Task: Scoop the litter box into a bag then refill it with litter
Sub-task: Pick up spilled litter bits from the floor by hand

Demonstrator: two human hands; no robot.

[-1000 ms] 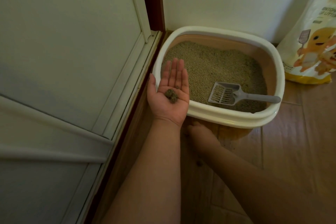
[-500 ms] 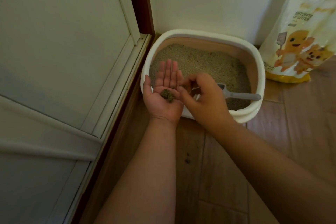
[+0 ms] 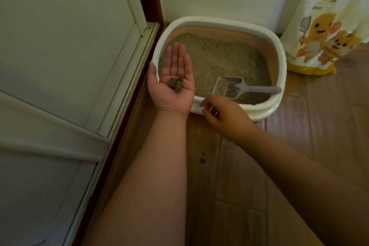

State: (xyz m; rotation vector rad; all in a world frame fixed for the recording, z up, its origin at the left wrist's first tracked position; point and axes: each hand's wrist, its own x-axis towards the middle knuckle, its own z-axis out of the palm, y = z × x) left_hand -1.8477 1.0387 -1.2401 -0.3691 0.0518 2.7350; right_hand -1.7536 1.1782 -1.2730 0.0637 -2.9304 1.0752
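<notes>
A white-rimmed litter box sits on the wood floor in the corner, filled with tan litter. A grey slotted scoop lies in it with its handle pointing right. My left hand is held palm up over the box's near left rim, fingers straight, with dark litter clumps lying in the palm. My right hand hovers in front of the near rim, fingers loosely curled and holding nothing that I can see. Small dark clumps lie on the floor below.
A yellow and white cat litter bag stands at the right against the wall. A white sliding door with a dark red frame runs along the left. Wood flooring extends to the right.
My right hand has pulled back from my left palm and dropped down in front of the box's rim. More clumps now lie in the left palm. The scoop has not moved.
</notes>
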